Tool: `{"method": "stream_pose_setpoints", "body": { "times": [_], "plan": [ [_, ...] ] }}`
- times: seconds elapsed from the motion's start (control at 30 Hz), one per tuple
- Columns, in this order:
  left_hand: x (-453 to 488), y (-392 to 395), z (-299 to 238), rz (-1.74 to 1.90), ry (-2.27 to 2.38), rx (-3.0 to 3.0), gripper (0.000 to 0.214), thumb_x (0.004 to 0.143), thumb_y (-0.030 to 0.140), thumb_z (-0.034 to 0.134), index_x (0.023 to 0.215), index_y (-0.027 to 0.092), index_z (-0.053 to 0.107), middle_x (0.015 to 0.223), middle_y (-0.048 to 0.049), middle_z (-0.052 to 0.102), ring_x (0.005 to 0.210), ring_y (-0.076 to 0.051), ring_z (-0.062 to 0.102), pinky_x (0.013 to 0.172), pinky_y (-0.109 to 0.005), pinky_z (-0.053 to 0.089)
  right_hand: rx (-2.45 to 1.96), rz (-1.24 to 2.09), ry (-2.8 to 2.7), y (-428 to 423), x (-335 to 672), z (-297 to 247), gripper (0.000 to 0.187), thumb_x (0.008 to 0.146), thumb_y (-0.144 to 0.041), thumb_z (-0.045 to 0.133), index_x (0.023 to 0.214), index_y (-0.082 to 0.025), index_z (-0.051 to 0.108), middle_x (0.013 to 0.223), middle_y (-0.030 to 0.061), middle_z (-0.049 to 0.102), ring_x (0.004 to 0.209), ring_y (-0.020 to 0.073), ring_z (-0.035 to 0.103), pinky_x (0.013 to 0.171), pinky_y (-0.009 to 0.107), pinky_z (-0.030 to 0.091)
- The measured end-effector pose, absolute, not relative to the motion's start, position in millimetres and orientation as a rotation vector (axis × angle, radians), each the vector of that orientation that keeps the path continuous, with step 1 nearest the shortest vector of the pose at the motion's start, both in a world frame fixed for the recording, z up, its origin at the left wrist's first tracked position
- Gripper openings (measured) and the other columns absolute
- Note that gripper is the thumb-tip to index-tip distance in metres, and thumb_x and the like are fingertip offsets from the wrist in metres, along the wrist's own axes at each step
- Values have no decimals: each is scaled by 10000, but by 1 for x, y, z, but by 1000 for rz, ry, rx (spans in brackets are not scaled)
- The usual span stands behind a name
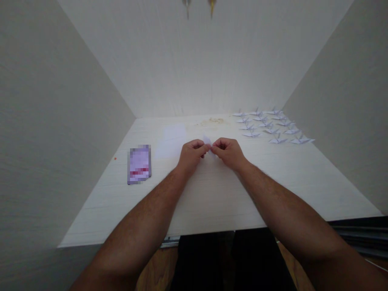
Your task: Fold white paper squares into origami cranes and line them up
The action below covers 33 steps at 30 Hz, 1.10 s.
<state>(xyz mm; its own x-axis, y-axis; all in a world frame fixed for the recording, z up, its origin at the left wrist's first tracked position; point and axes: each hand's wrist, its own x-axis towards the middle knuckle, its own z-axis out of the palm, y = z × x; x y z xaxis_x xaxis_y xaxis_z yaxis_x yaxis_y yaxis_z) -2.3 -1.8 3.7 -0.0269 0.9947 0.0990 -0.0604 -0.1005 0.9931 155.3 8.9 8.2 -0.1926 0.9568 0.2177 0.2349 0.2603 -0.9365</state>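
Between my two hands is a small piece of folded white paper [207, 140], raised just over the middle of the table. My left hand [193, 154] pinches it from the left with thumb and fingers. From the other side my right hand [228, 152] grips it between thumb and forefinger, the fingertips of both hands almost touching. Fingers hide much of the folded paper, so its exact shape cannot be made out. Left of my left hand a stack or sheet of white paper [172, 140] lies flat on the table.
Several white paper cranes [271, 130] stand in rows at the back right of the white table [209, 202]. A phone-like device with a blurred screen [139, 165] lies at the left. Pale walls [209, 72] enclose the table at the back and both sides.
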Motion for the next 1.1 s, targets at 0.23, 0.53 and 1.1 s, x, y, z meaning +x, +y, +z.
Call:
{"method": "stream_pose_setpoints", "body": {
  "times": [0.23, 0.53, 1.1],
  "plan": [
    [-2, 0, 1, 1406, 1131, 1244, 176, 669, 246, 743, 637, 168, 588, 537, 35, 556, 477, -74, 459, 474, -215, 342, -1158, 926, -1733, 10, 157, 7, 193, 730, -353, 649, 690, -164, 648, 611, -9, 597, 555, 101, 472, 525, 245, 358],
    [-3, -3, 6, 1416, 1160, 1223, 238, 598, 185, 744, 799, 181, 617, 638, 36, 631, 559, -86, 555, 561, -219, 421, -1135, 1024, -1447, 13, 155, 8, 214, 694, -363, 702, 694, -189, 578, 554, -33, 568, 480, 99, 487, 454, 237, 373],
    [1, -7, 7, 1409, 1135, 1370, 253, 652, 183, 728, 812, 192, 532, 619, 57, 600, 509, -64, 519, 502, -204, 398, -1022, 1108, -1441, 12, 150, 6, 177, 662, -293, 715, 713, -185, 585, 582, -25, 613, 494, 94, 527, 486, 238, 434]
  ]
}}
